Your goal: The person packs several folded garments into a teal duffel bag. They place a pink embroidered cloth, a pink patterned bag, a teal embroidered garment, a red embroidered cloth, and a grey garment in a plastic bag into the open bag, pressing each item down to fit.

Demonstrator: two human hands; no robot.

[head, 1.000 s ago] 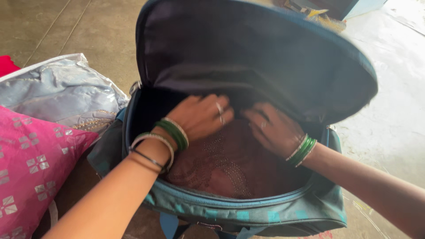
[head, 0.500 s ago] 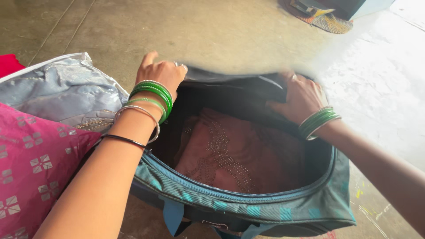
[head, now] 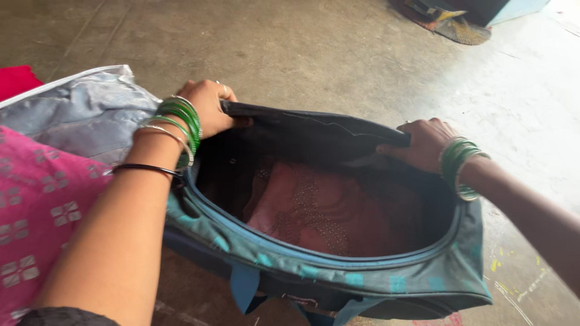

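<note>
The teal travel bag (head: 314, 265) sat on the concrete floor (head: 338, 54), its zipped mouth wide open toward the camera and its dark flap (head: 302, 124) folded down along the far rim. The left hand (head: 208, 108) was curled around the flap's far-left corner, fingers wrapped over the edge and thumb tucked beneath it, green bangles (head: 181, 118) stacked at the wrist. The right hand (head: 423, 143) gripped the flap's far-right end in the same way, closed on the fabric, with green bangles (head: 456, 166) on that wrist too. Between the two hands the flap edge ran nearly straight. Inside the bag lay a maroon garment (head: 314, 208) with beaded stitching, lying below the rim and clear of the zipper track on the near side. Just to the left of the bag, touching its side, rested a pink patterned bundle (head: 42, 199), and beyond it a grey-blue garment in a clear packet (head: 78, 111), with a scrap of red cloth (head: 18, 78) at the far-left edge. The floor beyond the bag and to its right lay open. A woven mat (head: 450, 24) lay at the far right, well apart.
</note>
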